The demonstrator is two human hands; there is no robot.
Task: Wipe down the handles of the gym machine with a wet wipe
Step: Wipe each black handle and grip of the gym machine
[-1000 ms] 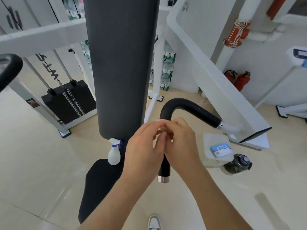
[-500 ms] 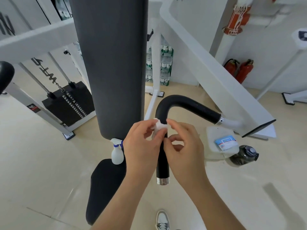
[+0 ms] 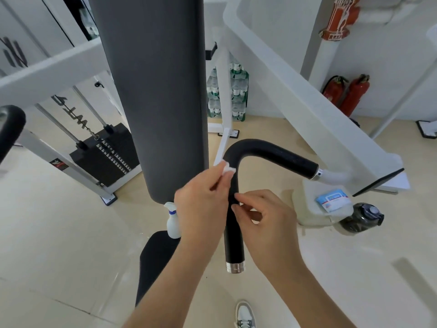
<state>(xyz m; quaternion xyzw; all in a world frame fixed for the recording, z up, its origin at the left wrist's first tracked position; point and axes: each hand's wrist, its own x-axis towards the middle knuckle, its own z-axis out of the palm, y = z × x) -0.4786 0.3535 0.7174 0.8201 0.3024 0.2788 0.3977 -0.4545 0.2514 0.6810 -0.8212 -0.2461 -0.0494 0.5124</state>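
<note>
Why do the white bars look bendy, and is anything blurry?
Head view: the wide lens bends the white frame near the edges; the left hand, wet wipe, right hand and black handle look sharp; light is soft, with faint glare on the floor.

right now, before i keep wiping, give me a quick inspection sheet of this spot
surface: beige tiled floor; black seat below the grey back pad.
job's things: black bent handle; white wet wipe against it just below the bend.
clutter: spray bottle at the seat's back edge; wipes pack on a whitish block, dark water bottle beside it.
hands: left hand pinches the wet wipe; right hand fingertips touch the handle's upright part, grip unclear.
cables: nothing seen.
surroundings: weight stack at left; two red fire extinguishers and bottled-water packs by the wall.
</note>
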